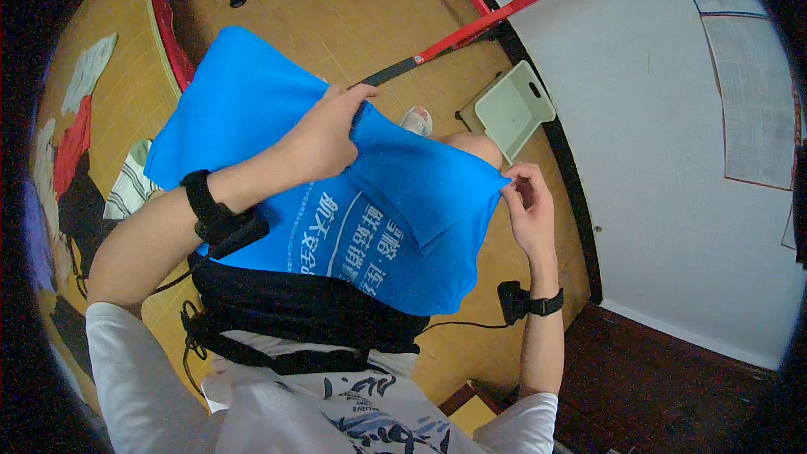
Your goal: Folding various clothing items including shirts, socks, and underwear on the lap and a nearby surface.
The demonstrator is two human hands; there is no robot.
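Note:
A large blue cloth with white printing is spread across my lap, one layer folded over another along its middle. My left hand lies over the upper middle of the cloth, its fingers closed around the fold edge while the thumb side points right. At the cloth's right corner, my right hand pinches the fabric between thumb and fingertips, pulling that corner out to a point. The cloth's far left part droops over my knee side, and its lower edge rests against a black waist bag.
Left, several garments lie on the yellow-brown surface, including a striped cloth and a red one. A pale green basket stands by the white wall. A red and black bar crosses ahead. Cables run from both wristbands.

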